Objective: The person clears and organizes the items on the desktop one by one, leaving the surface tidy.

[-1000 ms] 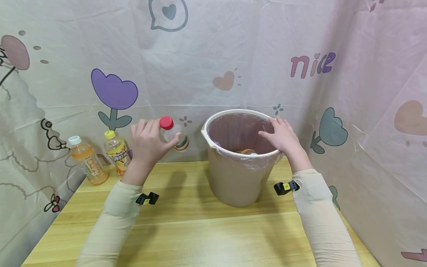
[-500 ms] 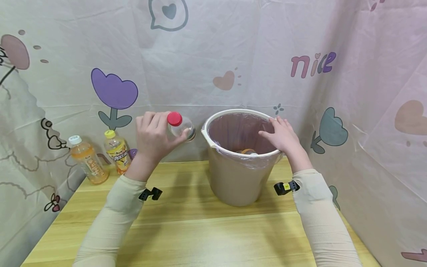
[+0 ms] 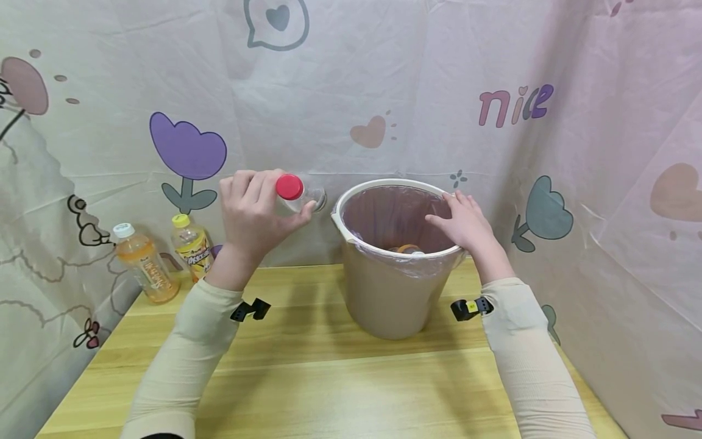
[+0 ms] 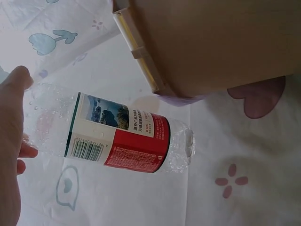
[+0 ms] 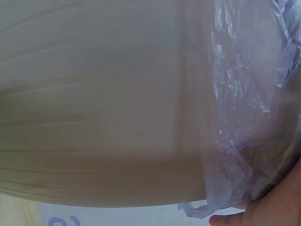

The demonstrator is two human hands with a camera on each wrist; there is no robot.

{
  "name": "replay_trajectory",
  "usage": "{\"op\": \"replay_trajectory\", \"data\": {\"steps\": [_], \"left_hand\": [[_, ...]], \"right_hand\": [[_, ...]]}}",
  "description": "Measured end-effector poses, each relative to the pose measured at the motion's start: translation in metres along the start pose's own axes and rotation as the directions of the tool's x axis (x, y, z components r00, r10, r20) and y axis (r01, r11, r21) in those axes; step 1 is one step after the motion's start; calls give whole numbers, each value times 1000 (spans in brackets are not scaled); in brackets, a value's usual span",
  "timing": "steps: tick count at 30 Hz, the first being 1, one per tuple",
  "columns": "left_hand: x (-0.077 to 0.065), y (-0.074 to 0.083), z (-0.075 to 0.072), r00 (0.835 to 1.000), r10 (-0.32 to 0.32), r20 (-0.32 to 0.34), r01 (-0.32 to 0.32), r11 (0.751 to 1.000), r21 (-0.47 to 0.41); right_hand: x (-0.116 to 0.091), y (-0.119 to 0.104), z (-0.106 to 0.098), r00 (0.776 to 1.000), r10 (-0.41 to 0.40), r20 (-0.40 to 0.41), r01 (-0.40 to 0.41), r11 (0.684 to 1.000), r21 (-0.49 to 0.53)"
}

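My left hand grips a clear plastic bottle near its neck, to the left of the bin. The bottle has a red cap and a red and white label; it is tilted, its base pointing away and to the right. The beige trash bin stands upright on the table, lined with a clear plastic bag. My right hand rests on the bin's right rim, fingers along the edge and thumb over the opening. Inside the bin, only parts of bottles show.
An orange drink bottle with a white cap and a yellow-labelled bottle with a yellow cap stand at the table's back left. The wooden table meets a printed cloth backdrop behind and at the sides.
My left hand has lifted slightly and moved right, carrying the clear bottle toward the bin; the bottle has tilted further toward lying flat. My right hand stays on the rim.
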State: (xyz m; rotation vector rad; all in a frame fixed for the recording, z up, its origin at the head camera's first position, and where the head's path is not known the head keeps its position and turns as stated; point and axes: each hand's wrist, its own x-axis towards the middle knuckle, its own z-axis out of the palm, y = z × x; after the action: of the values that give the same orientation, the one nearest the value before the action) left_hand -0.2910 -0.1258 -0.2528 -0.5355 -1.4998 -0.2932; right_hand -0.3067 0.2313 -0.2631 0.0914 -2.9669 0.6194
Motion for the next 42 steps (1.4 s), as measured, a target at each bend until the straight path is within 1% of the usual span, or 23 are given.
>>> {"op": "replay_trajectory", "data": {"steps": [8, 13, 20, 27, 35, 38, 42], "left_hand": [[6, 7, 7, 998, 19, -54, -21, 999, -48], [8, 12, 11, 996, 17, -88, -24, 997, -77], [10, 21, 16, 995, 45, -91, -55, 992, -110], [6, 30, 24, 989, 109, -99, -120, 987, -104], [0, 42, 35, 979, 166, -114, -179, 977, -113], [-4, 47, 39, 977, 179, -119, -193, 974, -116], [-9, 53, 43, 977, 184, -105, -197, 972, -128]], "right_hand": [[0, 1, 1, 1000, 5, -3, -5, 1000, 6], [-1, 1, 1, 1000, 3, -2, -3, 1000, 9], [-1, 0, 0, 1000, 6, -1, -6, 1000, 9], [-1, 0, 1, 1000, 9, -5, -9, 1000, 10], [0, 0, 1, 1000, 12, -9, -12, 1000, 14], [0, 0, 1, 1000, 14, -9, -14, 1000, 16], [0, 0, 2, 1000, 13, -8, -13, 1000, 15]]}}
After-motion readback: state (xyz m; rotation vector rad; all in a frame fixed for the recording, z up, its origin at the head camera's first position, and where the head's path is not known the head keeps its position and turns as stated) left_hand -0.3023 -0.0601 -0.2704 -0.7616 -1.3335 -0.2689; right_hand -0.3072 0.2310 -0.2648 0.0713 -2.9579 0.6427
